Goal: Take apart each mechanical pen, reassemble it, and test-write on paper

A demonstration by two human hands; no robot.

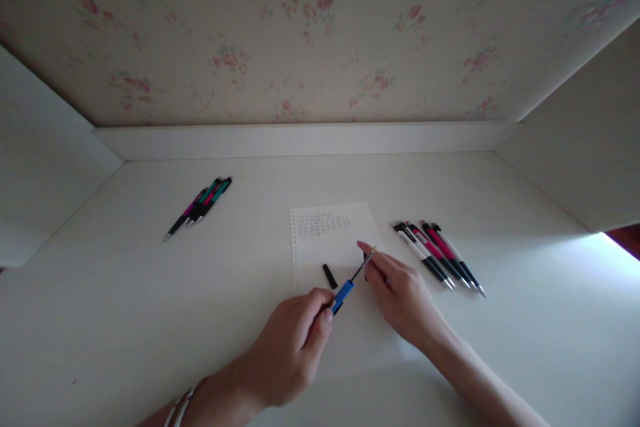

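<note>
My left hand [295, 340] is closed around the blue barrel of a ballpoint pen [343, 295]. A thin refill [363, 264] sticks out of the barrel's front end, pointing up and to the right. At the refill's tip are the bent fingers of my right hand [397, 287]. A small dark piece shows partly between those fingers; what it is I cannot make out. Beneath both hands lies a sheet of lined paper [325, 250] with handwriting on its upper part. On the sheet, just beyond my left hand, rests a short black tube [329, 276], like a pen's grip.
Several pens with white or pink barrels [440, 253] lie side by side to the right of the paper. Farther left is another group of pens, purple, teal and pink [203, 203]. The white desk [150, 320] ends at a low ledge [310, 140] below a flowered wall.
</note>
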